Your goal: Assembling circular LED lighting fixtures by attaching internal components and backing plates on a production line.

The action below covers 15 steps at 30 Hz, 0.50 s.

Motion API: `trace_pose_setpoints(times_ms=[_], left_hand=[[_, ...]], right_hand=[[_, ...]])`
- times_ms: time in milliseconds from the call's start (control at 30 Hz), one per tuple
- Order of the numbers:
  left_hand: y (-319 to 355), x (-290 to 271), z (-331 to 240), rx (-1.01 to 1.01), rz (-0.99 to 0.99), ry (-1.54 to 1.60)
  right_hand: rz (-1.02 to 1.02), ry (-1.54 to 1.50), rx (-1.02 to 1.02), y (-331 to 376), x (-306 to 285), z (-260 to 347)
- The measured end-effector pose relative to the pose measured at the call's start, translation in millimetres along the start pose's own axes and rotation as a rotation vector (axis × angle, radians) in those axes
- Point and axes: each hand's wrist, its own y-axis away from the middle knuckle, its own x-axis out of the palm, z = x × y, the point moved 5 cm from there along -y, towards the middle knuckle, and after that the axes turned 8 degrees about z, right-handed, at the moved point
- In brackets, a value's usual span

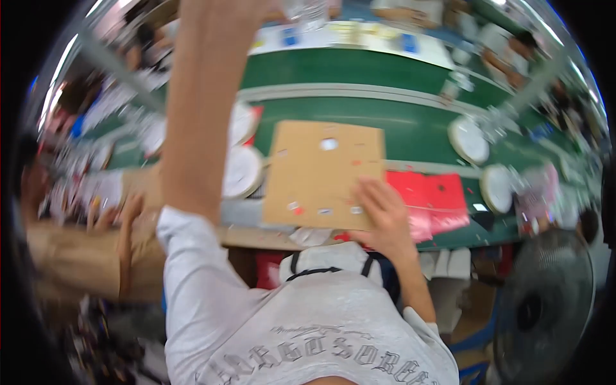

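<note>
My right hand (387, 217) lies on the lower right part of a brown cardboard sheet (314, 173). Its fingers are stretched out over the board, and the thumb is near the lower edge. Small white labels and red bits are scattered on the cardboard, with a white round spot (328, 144) near its top. My left arm (202, 109) reaches up past the top edge of the picture, so the left hand is out of sight. Red sheets (436, 199) lie just right of the cardboard.
White round reels (242, 172) stand left of the cardboard, others (468, 139) to the right. A green table (308, 109) with pale rails runs across. A large fan (545, 308) stands at the lower right. Other people work at the left and on the far side.
</note>
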Motion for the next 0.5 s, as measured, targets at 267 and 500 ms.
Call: trace_pose_setpoints(times_ms=[267, 500], left_hand=[[-33.7, 12.1, 175.0, -0.662, 0.132, 0.16], [43.0, 118.6, 319.9, -0.888, 0.415, 0.046]], right_hand=[[-0.072, 0.033, 0.0, -7.4, 18.7, 13.3], [-0.054, 0.066, 0.065, 3.3, 25.7, 26.8]])
